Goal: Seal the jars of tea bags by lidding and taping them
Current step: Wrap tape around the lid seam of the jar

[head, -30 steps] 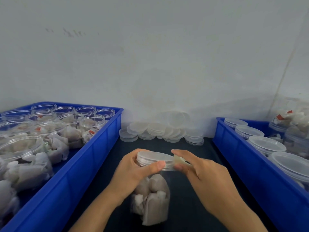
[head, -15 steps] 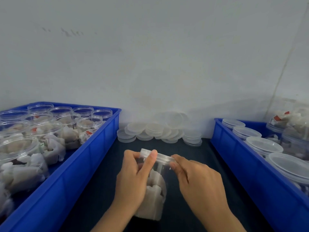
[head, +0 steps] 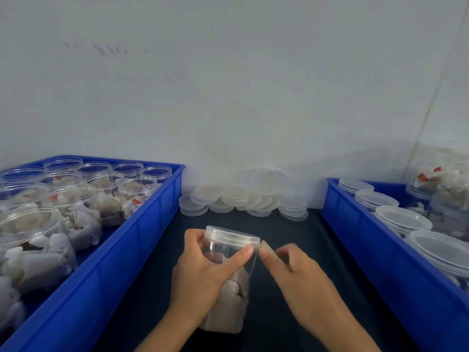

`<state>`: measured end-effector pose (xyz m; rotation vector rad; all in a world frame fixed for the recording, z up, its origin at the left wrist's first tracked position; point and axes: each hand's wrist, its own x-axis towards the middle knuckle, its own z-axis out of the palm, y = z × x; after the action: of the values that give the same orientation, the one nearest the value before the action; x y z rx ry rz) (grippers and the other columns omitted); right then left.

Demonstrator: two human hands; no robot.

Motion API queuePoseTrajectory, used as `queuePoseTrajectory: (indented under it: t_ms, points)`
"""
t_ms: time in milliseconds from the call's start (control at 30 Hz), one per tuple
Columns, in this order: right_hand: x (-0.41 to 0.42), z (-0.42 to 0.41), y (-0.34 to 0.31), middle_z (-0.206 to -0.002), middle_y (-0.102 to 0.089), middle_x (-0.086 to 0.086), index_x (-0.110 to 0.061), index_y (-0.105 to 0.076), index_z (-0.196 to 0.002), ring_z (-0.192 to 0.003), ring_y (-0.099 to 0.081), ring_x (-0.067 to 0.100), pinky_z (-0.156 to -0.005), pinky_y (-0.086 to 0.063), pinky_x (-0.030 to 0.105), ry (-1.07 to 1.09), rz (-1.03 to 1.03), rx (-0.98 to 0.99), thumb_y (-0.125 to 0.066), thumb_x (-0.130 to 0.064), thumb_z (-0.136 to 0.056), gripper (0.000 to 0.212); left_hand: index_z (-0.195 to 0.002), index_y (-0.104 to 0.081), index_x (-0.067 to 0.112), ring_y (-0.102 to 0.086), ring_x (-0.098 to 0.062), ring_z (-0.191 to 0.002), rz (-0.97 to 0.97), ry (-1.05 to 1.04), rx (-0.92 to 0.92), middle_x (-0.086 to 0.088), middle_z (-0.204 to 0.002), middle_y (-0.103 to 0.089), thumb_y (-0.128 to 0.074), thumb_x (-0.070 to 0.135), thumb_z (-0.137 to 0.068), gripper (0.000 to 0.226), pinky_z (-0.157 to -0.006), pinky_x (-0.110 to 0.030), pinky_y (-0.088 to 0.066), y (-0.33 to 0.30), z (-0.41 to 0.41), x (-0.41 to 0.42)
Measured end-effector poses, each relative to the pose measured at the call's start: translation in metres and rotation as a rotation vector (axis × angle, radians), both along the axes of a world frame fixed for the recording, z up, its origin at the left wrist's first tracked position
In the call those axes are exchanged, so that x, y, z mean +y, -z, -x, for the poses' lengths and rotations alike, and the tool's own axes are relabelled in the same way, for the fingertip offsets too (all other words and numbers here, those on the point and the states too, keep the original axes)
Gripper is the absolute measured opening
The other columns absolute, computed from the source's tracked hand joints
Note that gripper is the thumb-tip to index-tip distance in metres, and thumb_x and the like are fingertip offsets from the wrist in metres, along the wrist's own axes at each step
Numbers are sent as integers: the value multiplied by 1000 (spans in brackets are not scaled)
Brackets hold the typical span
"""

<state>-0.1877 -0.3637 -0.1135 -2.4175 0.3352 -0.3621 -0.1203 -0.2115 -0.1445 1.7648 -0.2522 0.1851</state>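
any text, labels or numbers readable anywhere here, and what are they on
No readable text anywhere in this view.
Red tags on the tea bags in the left crate: too small and blurred to read.
Red tags on the tea bags at the far right: blurred, unreadable.
Held jar, its lid, spare lids: no print visible.
Wall smudges: marks, not legible writing.

Two blue bins (head: 142, 240) (head: 380, 255) on a dark tabletop (head: 304, 250) against a pale, scuffed wall (head: 228, 85).
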Motion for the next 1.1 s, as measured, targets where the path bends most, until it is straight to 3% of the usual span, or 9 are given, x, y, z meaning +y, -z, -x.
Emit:
queuePoseTrajectory:
  t_ms: [67, 133, 233, 433, 600, 833, 967, 1033, 1100]
  points:
    - [-6, 2, -5, -53, -43, -10, -14, -62, -88, -51, -41, 3, -55, -38, 23, -40, 31, 24, -32, -68, -88, 63, -102, -49, 38, -66, 3, -85, 20, 25, -4, 17, -99, -65, -69, 87, -29, 90, -79, -30, -55, 0, -2, 2]
    - [-12, 4, -10, -50, -41, -7, -9, -61, -82, -48, -36, 5, -52, -34, 24, -62, 63, 29, -34, -66, -88, 63, -103, -51, 36, -67, 0, -88, 47, 50, -5, 15, -100, -67, -73, 82, -30, 89, -82, -34, -56, 0, -4, 4]
    - [-18, 3, -15, -57, -43, -6, -12, -57, -78, -51, -36, 7, -54, -33, 25, -72, 85, 48, -39, -63, -90, 56, -104, -53, 33, -67, -1, -88, 79, 89, 3, 16, -97, -68, -78, 73, -33, 85, -82, -34, -55, 0, -6, 7]
    - [-19, 3, -16, -58, -45, -6, -21, -52, -76, -53, -39, 6, -53, -33, 22, -63, 140, 58, -40, -61, -93, 45, -107, -57, 22, -68, -2, -88, 151, 248, 61, 16, -96, -71, -81, 59, -37, 83, -65, -12, -51, -2, -5, 6]
    - [-14, 3, -16, -58, -44, -7, -24, -46, -72, -52, -38, 7, -51, -30, 20, -76, 154, 43, -37, -61, -93, 44, -110, -57, 14, -71, -9, -88, 229, 321, 94, 6, -95, -73, -83, 51, -38, 85, -65, -11, -51, -3, -6, 7]
    - [-13, -1, -10, -62, -49, -6, -24, -48, -82, -55, -43, 6, -54, -37, 21, -100, 173, 28, -31, -65, -90, 45, -111, -56, 13, -70, -6, -90, 252, 351, 97, 8, -97, -73, -83, 50, -39, 85, -67, -11, -51, 0, -6, 6]
    - [-11, -2, -1, -61, -49, -4, -41, -38, -114, -53, -46, 6, -52, -35, 18, -142, 159, -85, -32, -61, -92, 30, -113, -56, 21, -69, -8, -95, 218, 395, 120, 9, -101, -72, -79, 58, -45, 80, -74, -20, -52, 3, -9, 9]
    - [-9, -2, 3, -69, -57, -9, -52, -36, -126, -60, -53, 3, -57, -39, 16, -174, 146, -111, -32, -55, -96, 30, -108, -59, 26, -70, -9, -93, 179, 385, 111, 8, -100, -72, -76, 65, -51, 72, -74, -22, -51, 3, -9, 9]
    - [-7, -2, 4, -89, -64, -17, -50, -40, -133, -76, -57, 0, -68, -43, 14, -172, 125, -118, -31, -54, -97, 38, -100, -61, 34, -69, -6, -90, 126, 347, 95, 8, -100, -70, -68, 75, -64, 55, -70, -19, -52, 1, -6, 8]
